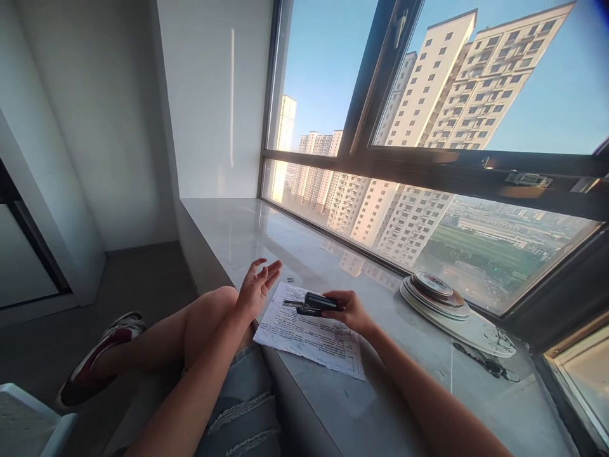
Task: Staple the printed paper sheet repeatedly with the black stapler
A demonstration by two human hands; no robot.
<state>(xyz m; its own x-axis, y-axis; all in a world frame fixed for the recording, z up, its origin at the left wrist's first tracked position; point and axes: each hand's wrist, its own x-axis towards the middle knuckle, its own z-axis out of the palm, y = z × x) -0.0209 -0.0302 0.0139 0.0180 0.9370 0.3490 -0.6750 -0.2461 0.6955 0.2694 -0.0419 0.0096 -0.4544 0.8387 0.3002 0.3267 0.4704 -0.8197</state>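
Note:
A black stapler (314, 301) is in my right hand (349, 311), which grips its rear end above the paper. A metal part sticks out from the stapler's left side. Beneath it lies a creased printed sheet (314, 336) on the grey window sill (328, 406). My left hand (258, 285) is raised beside the sheet's left edge, fingers spread, with nothing in it. Just beyond the sheet, a small strip of staples (290, 279) lies on the sill.
At the right, a stack of plates (435, 298) stands by the window. Dark-handled scissors (485, 363) lie in front of it. The window frame (428, 165) runs along the sill's far side. A white chair-like edge (33, 419) shows at lower left.

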